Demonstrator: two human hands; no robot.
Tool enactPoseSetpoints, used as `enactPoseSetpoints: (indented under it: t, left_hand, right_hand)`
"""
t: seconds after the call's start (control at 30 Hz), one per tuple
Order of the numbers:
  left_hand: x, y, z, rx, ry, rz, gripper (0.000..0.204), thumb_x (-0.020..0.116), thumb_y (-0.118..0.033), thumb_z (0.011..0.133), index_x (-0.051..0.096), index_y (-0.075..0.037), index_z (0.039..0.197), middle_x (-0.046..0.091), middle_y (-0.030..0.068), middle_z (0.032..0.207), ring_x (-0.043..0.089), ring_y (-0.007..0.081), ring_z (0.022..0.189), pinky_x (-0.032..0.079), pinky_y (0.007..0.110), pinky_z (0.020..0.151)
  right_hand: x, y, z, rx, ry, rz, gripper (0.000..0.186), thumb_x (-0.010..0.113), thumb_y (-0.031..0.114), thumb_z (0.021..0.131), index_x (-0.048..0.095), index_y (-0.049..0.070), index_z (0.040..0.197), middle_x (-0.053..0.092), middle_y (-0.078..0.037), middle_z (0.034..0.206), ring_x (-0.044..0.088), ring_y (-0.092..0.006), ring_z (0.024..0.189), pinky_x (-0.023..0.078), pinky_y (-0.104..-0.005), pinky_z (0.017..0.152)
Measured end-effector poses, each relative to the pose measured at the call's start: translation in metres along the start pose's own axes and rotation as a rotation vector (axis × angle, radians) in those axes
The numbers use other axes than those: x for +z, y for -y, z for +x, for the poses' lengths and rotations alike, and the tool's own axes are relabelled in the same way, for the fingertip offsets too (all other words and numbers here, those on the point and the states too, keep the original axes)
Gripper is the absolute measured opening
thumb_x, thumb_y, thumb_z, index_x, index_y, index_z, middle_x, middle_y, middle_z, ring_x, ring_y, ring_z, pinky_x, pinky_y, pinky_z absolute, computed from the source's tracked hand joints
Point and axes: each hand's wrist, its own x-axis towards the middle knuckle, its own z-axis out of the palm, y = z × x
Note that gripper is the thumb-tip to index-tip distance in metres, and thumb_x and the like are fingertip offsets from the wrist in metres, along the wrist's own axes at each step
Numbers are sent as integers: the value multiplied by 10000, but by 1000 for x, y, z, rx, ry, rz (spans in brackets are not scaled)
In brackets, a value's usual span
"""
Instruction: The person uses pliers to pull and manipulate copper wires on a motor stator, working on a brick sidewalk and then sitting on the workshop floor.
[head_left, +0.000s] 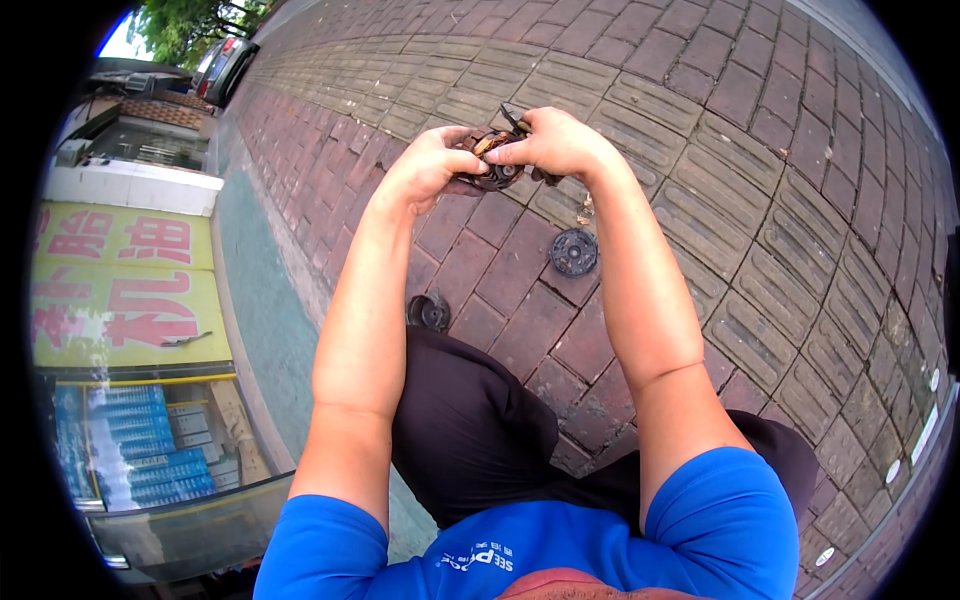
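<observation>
Out in front of me, above the paving, I hold a round, dark, greasy motor stator that shows copper-coloured windings. My left hand grips its left side, thumb laid across the top. On the other side my right hand is closed on it, with its thumb pressing near the middle. Dark strips or leads stick up beside the right fingers; their kind is unclear. Below the right hand a black round slotted disc lies flat on the bricks. A dark cup-shaped part rests near my left knee.
Red-brown paving bricks surround me, with a band of ribbed yellowish tiles beyond. Small brownish bits lie just above the disc. At left stand a yellow sign and a glass case with blue boxes. A car is parked far left.
</observation>
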Motion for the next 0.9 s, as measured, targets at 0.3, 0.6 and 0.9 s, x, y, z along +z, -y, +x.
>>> enactPoseSetpoints:
  t: [0.3, 0.6, 0.9]
  left_hand:
    - [1, -1, -2, -11, -11, -36, 579, 647, -7, 744, 493, 102, 1291, 639, 167, 1128, 676, 238, 952, 591, 382, 802]
    - [-13, 3, 4, 140, -19, -378, 573, 640, 37, 742, 482, 61, 1293, 632, 175, 1153, 670, 306, 996, 579, 465, 857]
    - [3, -3, 10, 428, -24, -461, 559, 622, 84, 731, 519, 28, 1278, 620, 154, 1223, 626, 283, 1125, 546, 437, 961]
  right_hand:
    - [6, -3, 0, 22, -17, 120, 500, 792, 384, 780, 655, -62, 960, 672, -108, 801, 620, -149, 613, 471, -310, 505]
    - [4, 0, 4, -77, -124, 660, 406, 635, 204, 948, 564, -83, 1226, 689, -114, 906, 658, -159, 642, 519, -294, 548]
    - [5, -2, 11, -98, -308, 748, 448, 648, 333, 948, 572, -66, 1135, 675, -110, 901, 649, -160, 640, 508, -288, 511]
